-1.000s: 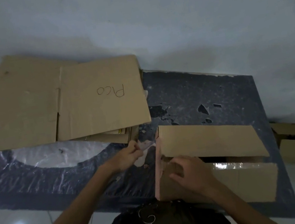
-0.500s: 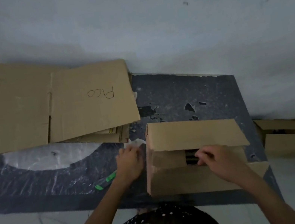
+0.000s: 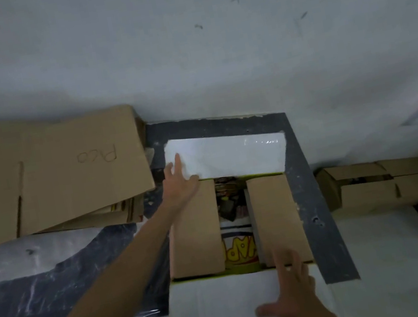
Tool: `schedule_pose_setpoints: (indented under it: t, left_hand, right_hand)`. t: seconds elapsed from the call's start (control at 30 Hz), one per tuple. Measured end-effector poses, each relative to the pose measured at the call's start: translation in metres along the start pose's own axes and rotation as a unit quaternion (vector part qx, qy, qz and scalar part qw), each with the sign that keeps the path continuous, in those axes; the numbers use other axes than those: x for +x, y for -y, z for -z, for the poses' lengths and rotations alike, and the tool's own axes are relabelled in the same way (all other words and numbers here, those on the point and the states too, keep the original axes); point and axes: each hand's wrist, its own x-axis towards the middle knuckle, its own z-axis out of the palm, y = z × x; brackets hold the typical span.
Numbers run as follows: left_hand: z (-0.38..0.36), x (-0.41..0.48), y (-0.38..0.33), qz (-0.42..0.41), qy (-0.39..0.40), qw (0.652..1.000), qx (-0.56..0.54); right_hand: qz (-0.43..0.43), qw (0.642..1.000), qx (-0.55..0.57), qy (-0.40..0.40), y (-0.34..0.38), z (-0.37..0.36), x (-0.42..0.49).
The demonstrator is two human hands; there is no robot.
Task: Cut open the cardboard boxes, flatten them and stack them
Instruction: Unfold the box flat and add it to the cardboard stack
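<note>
The box sits open between the two hands, on a dark mat, with all four top flaps folded out. The left hand is stretched forward with straight fingers lying flat on the white far flap, grasping nothing; its palm lies over the line where that flap meets the left brown flap. The right hand lies nearer the body, fingers spread and straight, pressed flat on the white near flap, also holding nothing; its fingertips reach the near edge of the right brown flap. Between the hands, in the gap between the two brown flaps, the inside of the box shows a yellow pack with bold lettering and some darker items beyond it that are too dim to make out. Just left of the left hand, a stack of flattened cardboard lies on the mat, its top sheet carrying a handwritten word and its near edge raised over the sheets beneath. Well to the right of the right hand, off the mat, a second box stands on the pale floor, against the grey wall.
</note>
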Motion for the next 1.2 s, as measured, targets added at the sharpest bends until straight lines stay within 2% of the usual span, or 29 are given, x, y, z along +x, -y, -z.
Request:
schedule_pose_setpoints:
  t: [0.07, 0.13, 0.23, 0.27, 0.3, 0.4, 0.53, 0.63, 0.7, 0.77, 0.87, 0.97, 1.07, 1.13, 1.2]
  left_hand:
    - [-0.013, 0.007, -0.004, 0.035, 0.036, 0.992, 0.116]
    - [-0.029, 0.001, -0.008, 0.063, 0.055, 0.981, 0.176]
    - [-0.057, -0.018, 0.009, 0.084, -0.012, 0.96, 0.266]
    - [-0.06, -0.028, 0.018, 0.118, -0.006, 0.953, 0.28]
    - [-0.062, -0.035, 0.025, 0.123, -0.038, 0.949, 0.289]
    - [-0.066, -0.044, 0.024, 0.136, 0.0, 0.976, 0.172]
    - [-0.078, -0.039, 0.002, 0.201, 0.005, 0.957, 0.209]
    - [-0.077, -0.042, 0.0, 0.196, -0.001, 0.956, 0.22]
    - [-0.065, -0.046, -0.001, 0.161, 0.0, 0.971, 0.179]
    - [-0.046, -0.052, 0.001, 0.106, 0.007, 0.99, 0.094]
    - [-0.013, -0.063, 0.004, -0.004, -0.011, 1.0, -0.018]
    - [0.009, -0.074, -0.004, -0.134, -0.061, 0.987, -0.058]
    - [0.018, -0.074, -0.016, -0.269, -0.105, 0.952, -0.101]
    - [0.014, -0.07, -0.015, -0.299, -0.119, 0.942, -0.098]
    - [0.002, -0.072, -0.012, -0.284, -0.13, 0.947, -0.076]
  right_hand:
    - [-0.002, 1.0, -0.009, 0.018, -0.004, 0.001, 0.005]
    - [0.002, 0.999, 0.012, 0.035, -0.002, 0.008, 0.01]
    - [-0.014, 0.993, 0.111, -0.029, 0.01, 0.031, 0.027]
    - [-0.034, 0.989, 0.128, -0.063, 0.014, 0.042, 0.036]
    - [-0.059, 0.984, 0.137, -0.095, 0.018, 0.052, 0.047]
    - [-0.117, 0.977, 0.147, -0.1, 0.029, 0.08, 0.072]
    - [-0.167, 0.976, 0.134, -0.048, 0.033, 0.081, 0.095]
    - [-0.118, 0.982, 0.147, -0.011, 0.012, 0.071, 0.129]
    - [-0.062, 0.985, 0.158, 0.034, 0.004, 0.084, 0.126]
    - [-0.001, 0.976, 0.217, 0.017, -0.006, 0.103, 0.115]
    - [0.06, 0.94, 0.335, -0.007, -0.027, 0.127, 0.102]
    - [0.165, 0.908, 0.38, -0.065, -0.045, 0.143, 0.093]
    - [0.234, 0.885, 0.382, -0.126, -0.05, 0.157, 0.091]
    - [0.262, 0.878, 0.374, -0.141, -0.05, 0.161, 0.095]
    - [0.276, 0.88, 0.351, -0.165, -0.05, 0.157, 0.107]
